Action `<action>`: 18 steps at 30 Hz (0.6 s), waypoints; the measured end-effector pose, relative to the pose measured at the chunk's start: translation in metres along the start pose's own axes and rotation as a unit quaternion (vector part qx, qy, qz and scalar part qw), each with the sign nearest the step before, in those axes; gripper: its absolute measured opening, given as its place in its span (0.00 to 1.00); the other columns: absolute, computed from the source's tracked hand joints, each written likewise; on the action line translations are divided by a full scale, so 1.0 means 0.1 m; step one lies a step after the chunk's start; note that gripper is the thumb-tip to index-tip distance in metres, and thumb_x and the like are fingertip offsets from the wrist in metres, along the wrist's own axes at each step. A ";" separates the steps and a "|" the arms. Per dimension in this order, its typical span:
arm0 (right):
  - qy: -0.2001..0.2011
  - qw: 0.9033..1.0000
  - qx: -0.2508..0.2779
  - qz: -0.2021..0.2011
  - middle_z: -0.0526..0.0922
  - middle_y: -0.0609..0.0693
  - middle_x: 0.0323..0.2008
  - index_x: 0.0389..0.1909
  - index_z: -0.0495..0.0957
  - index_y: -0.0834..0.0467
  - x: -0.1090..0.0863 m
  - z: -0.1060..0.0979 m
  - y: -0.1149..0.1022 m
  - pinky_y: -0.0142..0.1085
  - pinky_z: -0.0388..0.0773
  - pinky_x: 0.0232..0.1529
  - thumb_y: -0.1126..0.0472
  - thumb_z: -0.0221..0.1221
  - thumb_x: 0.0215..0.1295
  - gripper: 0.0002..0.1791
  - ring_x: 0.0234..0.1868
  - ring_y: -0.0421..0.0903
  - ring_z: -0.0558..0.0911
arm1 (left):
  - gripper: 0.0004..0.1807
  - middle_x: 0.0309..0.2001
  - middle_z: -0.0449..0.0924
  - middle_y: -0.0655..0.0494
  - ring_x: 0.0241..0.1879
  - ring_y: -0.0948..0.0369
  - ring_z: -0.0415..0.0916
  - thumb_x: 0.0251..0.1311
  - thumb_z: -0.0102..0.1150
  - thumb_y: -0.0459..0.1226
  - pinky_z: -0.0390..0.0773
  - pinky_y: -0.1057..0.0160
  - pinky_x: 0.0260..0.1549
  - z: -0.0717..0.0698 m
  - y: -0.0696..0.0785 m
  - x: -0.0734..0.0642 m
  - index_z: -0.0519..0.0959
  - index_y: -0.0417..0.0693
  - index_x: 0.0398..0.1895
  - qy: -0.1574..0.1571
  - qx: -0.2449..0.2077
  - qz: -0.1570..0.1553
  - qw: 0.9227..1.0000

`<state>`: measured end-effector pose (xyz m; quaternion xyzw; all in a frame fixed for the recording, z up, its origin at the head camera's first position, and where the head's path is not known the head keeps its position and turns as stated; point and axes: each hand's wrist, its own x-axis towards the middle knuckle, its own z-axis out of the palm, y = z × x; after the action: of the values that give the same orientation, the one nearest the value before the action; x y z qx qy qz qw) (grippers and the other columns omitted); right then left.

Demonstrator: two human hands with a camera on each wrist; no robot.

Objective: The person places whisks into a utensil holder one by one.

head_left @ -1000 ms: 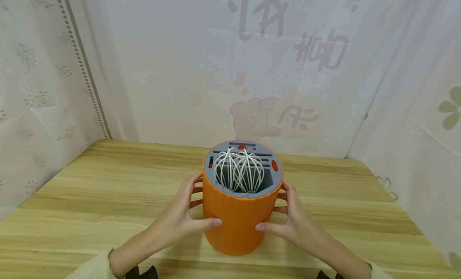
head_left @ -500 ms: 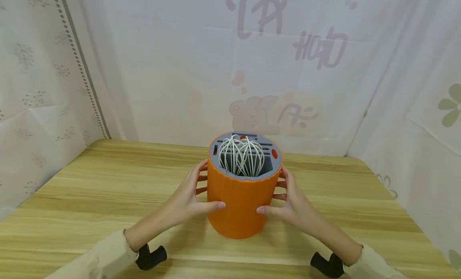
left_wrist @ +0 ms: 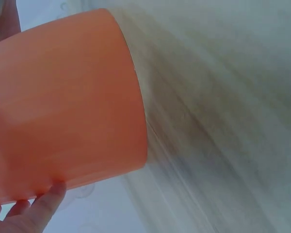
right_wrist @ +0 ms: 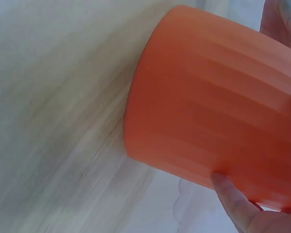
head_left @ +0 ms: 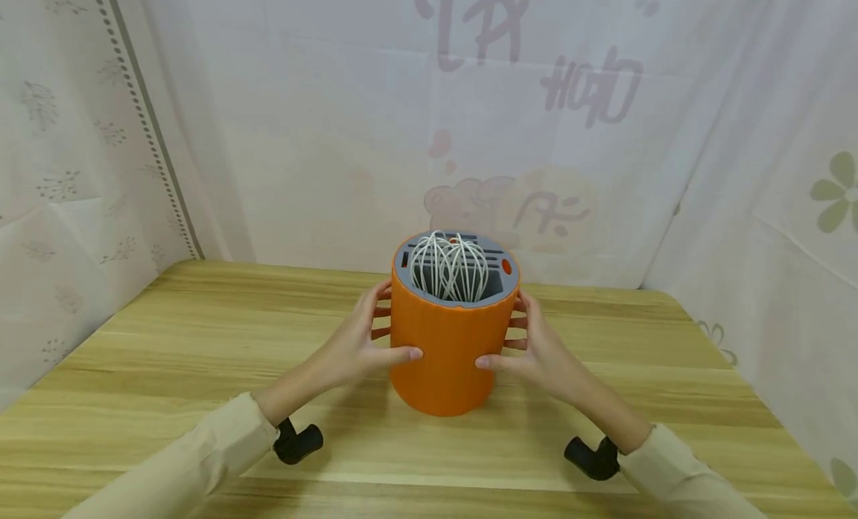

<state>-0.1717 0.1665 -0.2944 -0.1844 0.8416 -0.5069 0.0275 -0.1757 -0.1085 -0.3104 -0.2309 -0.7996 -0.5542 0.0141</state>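
Note:
An orange, round utensil holder (head_left: 442, 363) with a grey slotted top (head_left: 494, 288) stands upright in the head view. Two white wire whisks (head_left: 449, 269) poke their heads out of its large front opening; their handles are hidden inside. My left hand (head_left: 355, 340) grips its left side, thumb in front and fingers behind. On the opposite side my right hand (head_left: 541, 351) holds it the same way. Both wrist views show the smooth orange wall, the holder (left_wrist: 68, 102) filling much of the left one, its lower rim right at the tabletop.
A wooden table (head_left: 201, 370) spreads out around the holder. Pale printed cloth (head_left: 322, 147) hangs behind the table's back edge and along both sides. A black wrist mount (head_left: 295, 441) sits at the left cuff, another black mount (head_left: 593, 458) at the right.
Both hands have moved the utensil holder away from me, toward the table's back edge. More of my sleeves and the black wrist mounts shows. The grip looks the same.

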 end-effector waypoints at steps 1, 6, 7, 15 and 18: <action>-0.001 1.000 0.000 0.001 0.57 0.59 0.63 0.71 0.36 0.55 0.02 -0.01 0.01 0.48 0.75 0.52 0.55 0.72 0.45 0.62 0.57 0.58 0.71 | 0.54 0.66 0.53 0.46 0.61 0.45 0.63 0.45 0.71 0.41 0.69 0.45 0.56 0.00 -0.01 0.02 0.46 0.52 0.71 -0.001 -0.002 -0.002 1.000; -0.009 1.000 -0.009 0.014 0.55 0.59 0.65 0.72 0.34 0.54 0.10 -0.04 0.05 0.48 0.75 0.52 0.51 0.70 0.47 0.62 0.57 0.59 0.73 | 0.55 0.67 0.52 0.47 0.61 0.46 0.62 0.45 0.71 0.41 0.68 0.45 0.57 -0.03 -0.04 0.12 0.45 0.51 0.72 -0.005 -0.009 -0.011 1.000; -0.011 1.000 -0.010 0.017 0.55 0.59 0.65 0.72 0.34 0.54 0.11 -0.04 0.05 0.47 0.75 0.52 0.51 0.70 0.47 0.62 0.57 0.59 0.73 | 0.55 0.67 0.51 0.48 0.62 0.46 0.61 0.45 0.71 0.41 0.68 0.45 0.57 -0.03 -0.04 0.14 0.45 0.51 0.72 -0.007 -0.009 -0.011 1.000; -0.004 1.000 0.004 0.008 0.55 0.57 0.66 0.72 0.34 0.51 0.26 -0.08 0.10 0.50 0.74 0.53 0.52 0.71 0.46 0.62 0.59 0.58 0.70 | 0.54 0.67 0.52 0.48 0.61 0.46 0.62 0.45 0.71 0.40 0.67 0.44 0.57 -0.07 -0.12 0.31 0.45 0.52 0.71 -0.006 -0.012 -0.005 1.000; 0.000 1.000 0.000 0.005 0.55 0.57 0.65 0.72 0.34 0.51 0.30 -0.09 0.11 0.51 0.73 0.54 0.52 0.71 0.46 0.63 0.59 0.57 0.70 | 0.54 0.67 0.52 0.49 0.61 0.46 0.62 0.45 0.71 0.40 0.67 0.44 0.57 -0.08 -0.13 0.35 0.46 0.52 0.71 -0.005 -0.011 -0.010 1.000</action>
<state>-0.2047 0.1684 -0.2959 -0.1801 0.8427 -0.5065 0.0299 -0.2135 -0.1067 -0.3087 -0.2253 -0.7957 -0.5623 0.0021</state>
